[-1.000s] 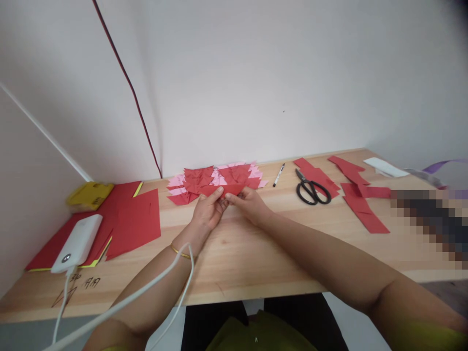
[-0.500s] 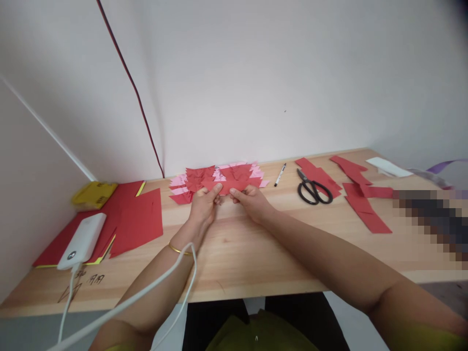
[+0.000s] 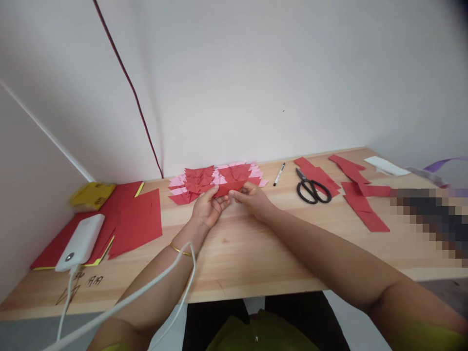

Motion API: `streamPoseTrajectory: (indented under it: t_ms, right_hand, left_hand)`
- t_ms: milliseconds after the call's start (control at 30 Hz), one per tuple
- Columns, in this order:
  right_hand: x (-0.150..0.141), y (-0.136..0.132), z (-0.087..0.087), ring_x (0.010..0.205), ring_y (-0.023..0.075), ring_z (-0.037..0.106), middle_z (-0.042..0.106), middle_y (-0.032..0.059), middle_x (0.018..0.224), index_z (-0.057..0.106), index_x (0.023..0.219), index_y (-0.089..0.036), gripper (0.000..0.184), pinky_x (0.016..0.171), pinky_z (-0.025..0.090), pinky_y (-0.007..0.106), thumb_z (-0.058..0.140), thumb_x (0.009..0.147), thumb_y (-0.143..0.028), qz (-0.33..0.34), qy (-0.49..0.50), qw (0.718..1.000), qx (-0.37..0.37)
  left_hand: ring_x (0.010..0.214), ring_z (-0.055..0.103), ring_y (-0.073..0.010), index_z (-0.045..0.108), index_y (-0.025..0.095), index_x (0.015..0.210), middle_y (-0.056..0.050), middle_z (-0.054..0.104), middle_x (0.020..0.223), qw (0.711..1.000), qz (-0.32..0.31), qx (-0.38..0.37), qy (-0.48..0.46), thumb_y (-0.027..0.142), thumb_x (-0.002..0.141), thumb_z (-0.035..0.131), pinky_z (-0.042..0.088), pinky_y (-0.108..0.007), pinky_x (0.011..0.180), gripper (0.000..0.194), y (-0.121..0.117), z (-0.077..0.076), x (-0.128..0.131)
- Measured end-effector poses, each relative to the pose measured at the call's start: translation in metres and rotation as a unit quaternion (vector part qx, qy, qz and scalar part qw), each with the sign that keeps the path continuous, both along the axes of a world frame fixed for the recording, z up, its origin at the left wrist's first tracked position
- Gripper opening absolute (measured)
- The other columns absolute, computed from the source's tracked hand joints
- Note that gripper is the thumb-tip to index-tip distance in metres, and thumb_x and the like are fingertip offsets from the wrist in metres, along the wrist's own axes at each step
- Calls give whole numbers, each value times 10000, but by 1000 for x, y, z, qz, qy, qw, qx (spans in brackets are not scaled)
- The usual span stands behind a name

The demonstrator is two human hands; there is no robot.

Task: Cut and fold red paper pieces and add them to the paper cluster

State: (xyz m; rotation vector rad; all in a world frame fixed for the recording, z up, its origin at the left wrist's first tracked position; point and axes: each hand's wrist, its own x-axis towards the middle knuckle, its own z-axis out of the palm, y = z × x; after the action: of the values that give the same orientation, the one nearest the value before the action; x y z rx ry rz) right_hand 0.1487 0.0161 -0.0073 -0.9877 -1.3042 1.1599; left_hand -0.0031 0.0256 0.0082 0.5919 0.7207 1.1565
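Note:
Between my hands, just above the table, is a narrow strip of red paper [image 3: 229,186]. My left hand [image 3: 207,205] pinches its left part, thumb on top and the other fingers curled beneath. My right hand [image 3: 253,199] grips the right part between thumb and fingers. Right behind the strip lies a pile of folded red paper pieces [image 3: 199,179] with jagged ends, mixed with pink paper pieces [image 3: 177,181]. The strip and my hands hide part of that pile.
Black-handled scissors [image 3: 312,187] lie right of a pen [image 3: 279,174]. Red paper strips [image 3: 365,212] are scattered farther right. On the left are red sheets [image 3: 137,224], a yellow packet [image 3: 93,195] and a white power bank [image 3: 80,241], whose cable [image 3: 146,291] crosses over my left forearm.
The strip was turned with its broad face toward me half a second ago; now it looks narrower. My left fingers have loosened from a tighter curl. Both hands keep hold of the paper.

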Motion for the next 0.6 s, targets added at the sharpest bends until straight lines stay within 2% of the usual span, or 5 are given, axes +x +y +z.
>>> streamPoseTrajectory:
  t_ms: [100, 167, 300, 400, 600]
  right_hand:
    - [2, -5, 7, 526, 91, 435, 469, -51, 558, 473, 627, -185, 340, 527, 348, 240, 667, 711, -452, -93, -75, 992, 34]
    - [1, -10, 11, 527, 92, 431, 448, -46, 559, 437, 599, -192, 352, 522, 352, 243, 635, 747, -443, -120, -98, 985, 71]
    - [-5, -16, 13, 535, 107, 532, 562, -28, 646, 516, 817, -202, 239, 536, 434, 253, 617, 770, -413, -28, -58, 995, 77]
    - [-8, -15, 9, 560, 117, 595, 614, -23, 700, 515, 1006, -208, 312, 578, 480, 266, 629, 762, -366, 18, -34, 997, 66]
    - [-7, -10, 5, 556, 109, 613, 630, -24, 696, 552, 914, -198, 216, 589, 481, 257, 627, 748, -314, 32, -21, 998, 41]
  left_hand:
    - [615, 649, -151, 574, 136, 739, -61, 686, 684, 999, 39, -13, -9, 170, 707, 654, 540, -296, 667, 93, 3, 0, -1]
    - [635, 656, -166, 561, 140, 694, -60, 678, 657, 999, 50, -15, -10, 149, 688, 654, 539, -319, 696, 94, 4, 0, -1]
    - [658, 656, -174, 588, 122, 659, -68, 681, 663, 1000, 18, 16, -11, 131, 666, 642, 527, -349, 740, 55, 1, 1, 0]
    - [683, 653, -179, 623, 103, 666, -84, 700, 731, 998, -5, 65, 3, 113, 644, 647, 515, -351, 740, 34, -2, 0, 2]
    - [669, 623, -156, 636, 112, 647, -47, 680, 705, 991, -7, 128, 26, 77, 598, 660, 494, -305, 675, 65, -8, 5, 7]
